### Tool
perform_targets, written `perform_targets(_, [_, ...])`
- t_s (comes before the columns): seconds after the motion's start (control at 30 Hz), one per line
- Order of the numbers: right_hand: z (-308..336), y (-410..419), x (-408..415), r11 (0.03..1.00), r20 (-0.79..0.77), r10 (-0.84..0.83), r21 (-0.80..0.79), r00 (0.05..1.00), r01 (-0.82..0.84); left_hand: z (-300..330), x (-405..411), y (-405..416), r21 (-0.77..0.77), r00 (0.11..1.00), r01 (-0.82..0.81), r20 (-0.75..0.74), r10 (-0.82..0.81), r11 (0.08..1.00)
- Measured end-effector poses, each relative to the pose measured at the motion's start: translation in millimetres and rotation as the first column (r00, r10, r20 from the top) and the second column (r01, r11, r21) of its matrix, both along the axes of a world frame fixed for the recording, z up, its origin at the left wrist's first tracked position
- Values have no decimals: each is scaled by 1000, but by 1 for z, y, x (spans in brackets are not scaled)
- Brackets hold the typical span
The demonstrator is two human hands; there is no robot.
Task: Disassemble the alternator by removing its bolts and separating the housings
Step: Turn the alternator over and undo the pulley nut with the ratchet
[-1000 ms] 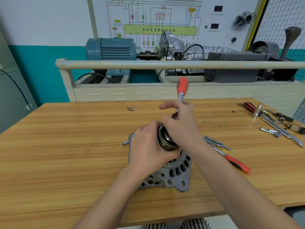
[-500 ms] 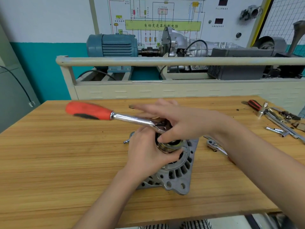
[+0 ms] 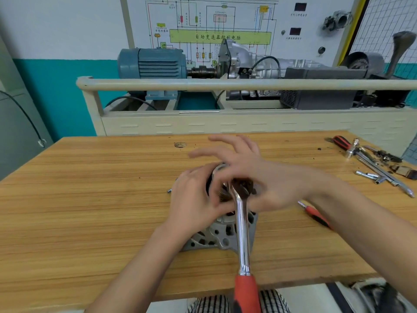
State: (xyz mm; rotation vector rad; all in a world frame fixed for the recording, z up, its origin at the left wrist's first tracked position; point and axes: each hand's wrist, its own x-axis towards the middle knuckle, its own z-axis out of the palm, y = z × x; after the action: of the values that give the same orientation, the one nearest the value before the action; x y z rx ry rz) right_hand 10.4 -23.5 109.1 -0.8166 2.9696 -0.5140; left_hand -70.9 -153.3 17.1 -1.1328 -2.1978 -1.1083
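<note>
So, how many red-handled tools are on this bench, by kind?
Ratchet wrench on the alternator: 1
Screwdriver-like tool by the right forearm: 1
Red-and-black-handled tool at the far right: 1
Total: 3

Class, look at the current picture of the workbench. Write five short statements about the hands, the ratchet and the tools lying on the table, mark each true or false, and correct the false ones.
1. The ratchet has its red handle pointing toward the person. True.
2. The left hand grips the pulley end of the alternator. True.
3. The alternator hangs in the air above the table. False: it rests on the table.
4. The right hand is wrapped round the ratchet's red handle. False: it is at the ratchet's head, fingers spread, and the handle is free.
5. A red-handled screwdriver lies on the table by the right forearm. True.
</note>
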Motion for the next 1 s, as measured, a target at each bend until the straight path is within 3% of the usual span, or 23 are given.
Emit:
perform_targets(0.07, [1, -1, 1, 983, 89, -95, -150, 992, 107, 0, 1, 1, -15, 1000, -9, 6, 9, 1000])
perform_targets(0.13, [-10, -9, 0, 931, -10, -309, -210, 951, 300, -2, 1, 2, 3, 1000, -20, 21, 20, 1000])
perform_targets(0.2, [-28, -23, -3, 845, -219, -526, -249, 822, 474, -3, 2, 3, 36, 999, -7, 47, 5, 999])
perform_targets(0.3, [-43, -39, -6, 649, -266, -759, -382, 594, 659, -5, 3, 2, 59, 998, -6, 58, 3, 998])
perform_targets(0.4, [-43, -38, -4, 540, -306, -833, -265, 461, 799, -5, 3, 3, 39, 999, -21, 44, 19, 999])
perform_targets(0.47, [-41, -37, -1, 538, -396, -805, -175, 442, 824, -6, 3, 3, 52, 999, -31, 41, 29, 998])
perform_targets(0.6, [-41, -28, 3, 708, -482, -647, -93, 591, 700, -7, 4, 4, 95, 998, -67, 10, 66, 993])
perform_targets(0.73, [-35, -4, 6, 872, -343, -485, -124, 805, 473, -3, 5, 4, 73, 999, -50, 19, 49, 996])
perform_targets(1.0, [-20, 16, 3, 948, -144, -233, -254, 962, 192, 0, 5, 3, 50, 999, -32, 9, 31, 998])
